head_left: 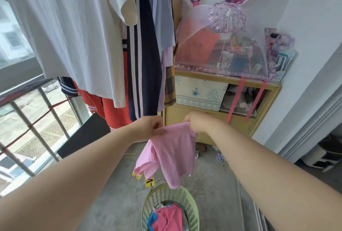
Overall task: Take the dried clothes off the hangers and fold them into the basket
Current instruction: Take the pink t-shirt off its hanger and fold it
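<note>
- Hanging garments, left to right: one white T-shirt [74,32], one red garment with white stripes [112,112] beneath it, one navy garment with white side stripes [142,67], one pale blue shirt [162,17], one lilac garment [167,58] and one plaid cloth [170,88]. Further pieces may be hidden behind these; the hangers themselves are out of frame.
- Hands: two, both bare, raised side by side in front of the hanging row.
- Left hand [148,129]: fingers clenched, pinching the left end of the top edge of one pink garment [172,153].
- Pink garment: held in the air between the two hands, directly above the basket and clear of it. Its top edge runs level from hand to hand; its long axis hangs vertically, lower end pointing down at the basket. Two yellow tags [149,182] dangle at its lower left.
- Right hand [199,122]: fingers curled shut, gripping the right end of the same top edge.
- Basket: one pale green laundry basket [190,210] with perforated walls, on the concrete floor [114,203] below the hands. It holds a pink-red garment [170,219] and a blue piece [152,220]; the exact count inside cannot be determined.
- Right background: one wooden cabinet [240,125] with one mesh food cover [222,49] on top.
</note>
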